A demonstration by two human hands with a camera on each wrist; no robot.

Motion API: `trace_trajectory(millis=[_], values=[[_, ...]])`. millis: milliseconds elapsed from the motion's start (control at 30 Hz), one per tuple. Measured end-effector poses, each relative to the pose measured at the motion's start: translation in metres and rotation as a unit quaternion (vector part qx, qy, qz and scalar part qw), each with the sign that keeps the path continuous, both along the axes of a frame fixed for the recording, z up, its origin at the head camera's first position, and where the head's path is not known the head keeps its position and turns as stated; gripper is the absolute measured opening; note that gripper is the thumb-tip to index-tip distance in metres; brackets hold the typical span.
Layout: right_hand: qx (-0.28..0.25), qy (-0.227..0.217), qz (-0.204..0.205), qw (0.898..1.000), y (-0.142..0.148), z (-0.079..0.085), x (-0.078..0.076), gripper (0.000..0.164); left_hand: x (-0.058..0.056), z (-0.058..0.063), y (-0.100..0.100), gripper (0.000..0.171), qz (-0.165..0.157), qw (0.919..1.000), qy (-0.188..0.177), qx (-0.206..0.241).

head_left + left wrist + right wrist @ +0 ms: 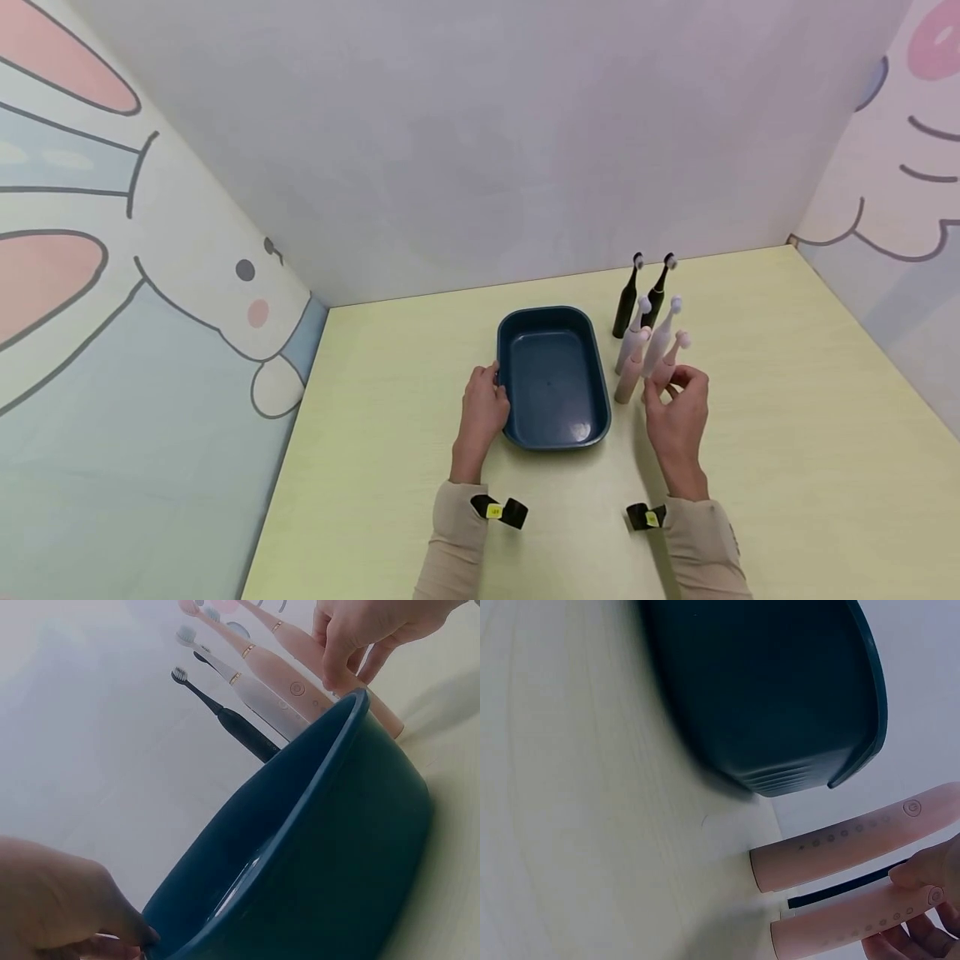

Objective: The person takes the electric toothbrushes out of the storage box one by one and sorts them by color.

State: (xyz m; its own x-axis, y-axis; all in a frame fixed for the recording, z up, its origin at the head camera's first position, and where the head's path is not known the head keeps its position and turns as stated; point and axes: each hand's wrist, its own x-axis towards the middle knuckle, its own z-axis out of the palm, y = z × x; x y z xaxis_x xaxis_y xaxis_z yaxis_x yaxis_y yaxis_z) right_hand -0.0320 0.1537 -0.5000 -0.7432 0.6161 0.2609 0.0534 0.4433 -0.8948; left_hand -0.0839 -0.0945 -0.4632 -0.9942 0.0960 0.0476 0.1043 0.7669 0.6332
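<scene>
My left hand (482, 410) pinches the left rim of a dark blue plastic basin (551, 387), which sits on the table. Just right of the basin, electric toothbrushes stand upright in two columns. My right hand (679, 417) holds the front right pink toothbrush (855, 924) by its handle, thumb on one side and fingers on the other. Beside it is the other pink toothbrush (628, 383). Behind these stand a white toothbrush (628, 350) and a second, pale one (657, 346). Farthest back are two black toothbrushes, a left one (626, 307) and a right one (656, 300), partly hidden.
The pale wooden table (390, 375) meets a plain white wall (525, 150) behind the basin and toothbrushes. Side walls carry cartoon drawings, including a rabbit (217, 275) on the left. Each wrist wears a black strap with a small camera (513, 513).
</scene>
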Motion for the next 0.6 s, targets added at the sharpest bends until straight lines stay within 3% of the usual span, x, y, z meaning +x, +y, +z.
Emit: trace_trajectory(millis=[333, 467, 600], values=[[0.017, -0.025, -0.011, 0.999, 0.0, -0.001, 0.011, 0.044, 0.001, 0.001, -0.001, 0.04, 0.009, 0.9999, -0.011, 0.002], [0.015, 0.075, -0.05, 0.996, -0.006, 0.011, 0.021, 0.041, -0.001, 0.004, -0.001, 0.041, 0.013, 0.9998, -0.017, 0.003], [0.019, 0.229, -0.057, 0.972, -0.021, 0.033, 0.025, 0.032, -0.003, 0.005, 0.0, 0.041, 0.015, 0.9998, -0.015, -0.004]])
